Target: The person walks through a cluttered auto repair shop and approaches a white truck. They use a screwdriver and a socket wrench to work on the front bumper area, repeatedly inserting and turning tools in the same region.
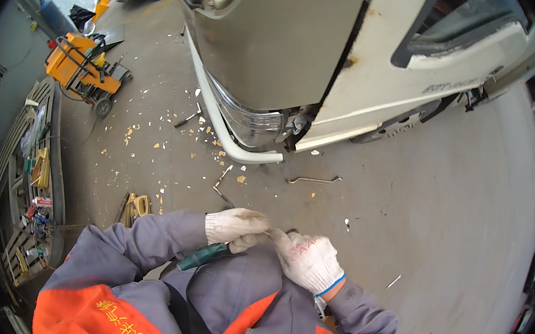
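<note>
Gloved left hand (pixel 234 226) curled around a green-handled tool (pixel 204 256) at chest height, gloved right hand (pixel 307 260) meeting it, fingers pinched at the tool's tip, elbows bent.

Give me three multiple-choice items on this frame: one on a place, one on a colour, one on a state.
1. Where does the bent metal rod lie?
A. on the floor right of the bumper end
B. on the orange cart
C. in the left hand

2. What colour is the handle of the tool in the left hand?
A. red
B. green
C. yellow

3. How are the two hands?
A. far apart
B. bare
C. gloved, meeting in front of the chest

Answers:
1 A: the bent metal rod lies on the concrete floor, just right of the white bumper end.
2 B: the green handle sticks out below the left hand.
3 C: both wear white gloves, and the right hand touches the left at the fingertips.
</note>
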Tool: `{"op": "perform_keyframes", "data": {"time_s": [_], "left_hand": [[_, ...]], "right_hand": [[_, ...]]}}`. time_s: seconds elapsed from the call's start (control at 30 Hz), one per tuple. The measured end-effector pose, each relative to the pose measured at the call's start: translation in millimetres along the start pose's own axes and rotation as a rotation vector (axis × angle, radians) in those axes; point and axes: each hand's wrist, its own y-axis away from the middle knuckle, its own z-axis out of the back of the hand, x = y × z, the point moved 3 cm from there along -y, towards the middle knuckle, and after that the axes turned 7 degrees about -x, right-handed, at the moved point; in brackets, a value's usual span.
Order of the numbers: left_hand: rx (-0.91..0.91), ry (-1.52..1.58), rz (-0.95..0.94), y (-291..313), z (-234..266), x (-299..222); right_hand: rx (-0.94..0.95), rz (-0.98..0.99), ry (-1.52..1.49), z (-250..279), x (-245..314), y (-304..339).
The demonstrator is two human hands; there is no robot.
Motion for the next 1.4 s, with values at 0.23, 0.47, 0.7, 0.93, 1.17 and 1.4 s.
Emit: {"op": "perform_keyframes", "data": {"time_s": [0.23, 0.47, 0.7, 0.93, 1.17, 1.4], "left_hand": [[0.09, -0.256, 0.033, 7, -8, -7], [0.052, -0.344, 0.004, 9, -18, -14], [-0.086, -0.693, -0.117, 20, -33, -42], [-0.096, -0.824, -0.195, 30, -39, -60], [0.166, -0.845, -0.121, 32, -60, -55], [0.167, -0.838, -0.102, 37, -60, -50]], "right_hand": [[0.131, 0.236, -0.006, 22, -15, -8], [0.117, 0.202, -0.046, 33, -18, -5], [-0.072, -0.003, 0.012, 20, 7, 11], [-0.193, -0.127, -0.23, 30, -11, 20], [-0.069, -0.007, -0.392, 38, 11, 4], [-0.109, 0.017, -0.378, 32, 18, 4]]}}
